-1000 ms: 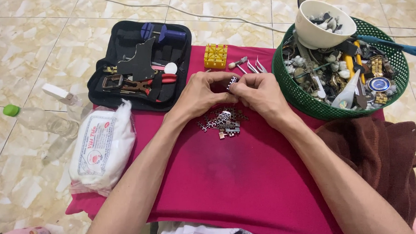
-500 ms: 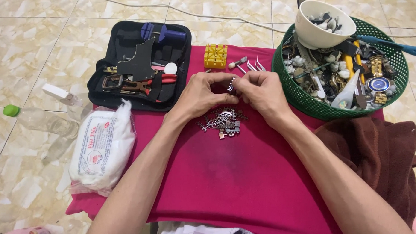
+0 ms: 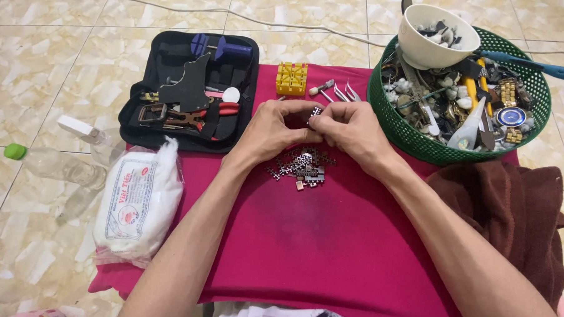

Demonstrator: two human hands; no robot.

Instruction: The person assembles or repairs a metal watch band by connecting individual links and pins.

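Observation:
My left hand (image 3: 272, 128) and my right hand (image 3: 353, 131) meet over a magenta cloth (image 3: 329, 241), fingertips pinched together on a short strip of metal watch-band links (image 3: 313, 114). Just below my hands lies a small pile of loose band links (image 3: 302, 165) on the cloth. What the fingertips do to the strip is hidden by my fingers.
A black tool case (image 3: 190, 90) with pliers lies at the back left, a yellow block (image 3: 291, 78) and small metal tools (image 3: 334, 90) behind my hands. A green basket (image 3: 383, 112) with a white bowl (image 3: 437, 39) stands right. Cotton bag (image 3: 140, 203), plastic bottle (image 3: 63, 166), brown cloth (image 3: 511, 216).

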